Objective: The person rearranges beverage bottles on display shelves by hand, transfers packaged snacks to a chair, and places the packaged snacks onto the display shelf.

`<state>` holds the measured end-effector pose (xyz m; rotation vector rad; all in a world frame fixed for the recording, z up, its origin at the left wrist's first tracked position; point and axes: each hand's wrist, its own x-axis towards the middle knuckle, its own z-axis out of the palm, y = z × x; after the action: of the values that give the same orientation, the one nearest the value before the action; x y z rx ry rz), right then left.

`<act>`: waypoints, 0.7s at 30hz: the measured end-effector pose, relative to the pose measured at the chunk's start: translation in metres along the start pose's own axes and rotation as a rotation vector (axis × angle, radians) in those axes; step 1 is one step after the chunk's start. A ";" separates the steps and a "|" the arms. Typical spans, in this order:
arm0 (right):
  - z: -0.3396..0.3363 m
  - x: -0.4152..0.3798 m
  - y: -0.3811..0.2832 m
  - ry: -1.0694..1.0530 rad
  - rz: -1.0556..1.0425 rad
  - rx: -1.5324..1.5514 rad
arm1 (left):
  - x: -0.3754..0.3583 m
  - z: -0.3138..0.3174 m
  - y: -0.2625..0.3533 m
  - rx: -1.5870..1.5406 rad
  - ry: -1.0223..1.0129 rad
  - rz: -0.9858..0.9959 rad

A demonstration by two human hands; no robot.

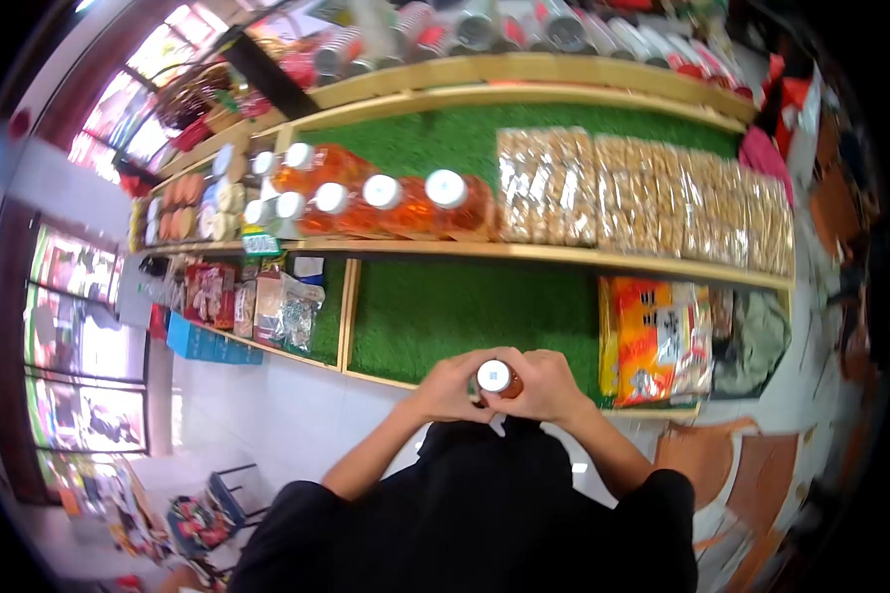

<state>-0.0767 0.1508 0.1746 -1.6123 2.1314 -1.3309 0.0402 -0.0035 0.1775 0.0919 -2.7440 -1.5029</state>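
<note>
Green shelf (465, 311), bottle (495, 377) between both hands (453, 383) (546, 385)

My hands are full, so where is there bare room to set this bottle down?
Widest: the lower green shelf, between the wooden divider and orange packets. Smaller: the upper shelf, behind the amber bottles, left of the wrapped packs. Crowded: that shelf's front.

This looks like a shop: a tiered wooden display stand (554, 254), lined with green artificial grass (465, 311), carries packaged goods in repeating rows. White-capped bottles (410, 219) of orange liquid stand beside matching clear packs (653, 198) of light-brown pieces, with cylindrical containers (478, 24) along the top. A small green-and-white card (260, 244) (its print too small to read) sits at the shelf edge; bright printed packets (653, 336) stand below.
</note>
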 end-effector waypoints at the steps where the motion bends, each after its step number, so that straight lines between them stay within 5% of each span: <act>1: -0.012 0.021 -0.018 0.024 -0.079 -0.002 | 0.002 -0.023 0.011 0.069 0.059 0.125; 7: -0.058 0.117 -0.103 0.090 -0.463 -0.146 | 0.006 -0.151 0.089 0.535 0.186 0.526; 13: -0.075 0.206 -0.150 0.360 -0.730 0.100 | 0.012 -0.241 0.135 0.604 0.263 0.588; 15: -0.085 0.237 -0.157 0.410 -0.758 0.083 | 0.028 -0.258 0.142 0.391 0.391 0.726; 21: -0.074 0.313 -0.155 0.552 -0.652 0.056 | 0.048 -0.298 0.122 0.528 0.602 0.449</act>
<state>-0.1397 -0.0738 0.4445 -2.2288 1.8241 -2.2224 -0.0020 -0.1915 0.4400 -0.0579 -2.3574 -0.5087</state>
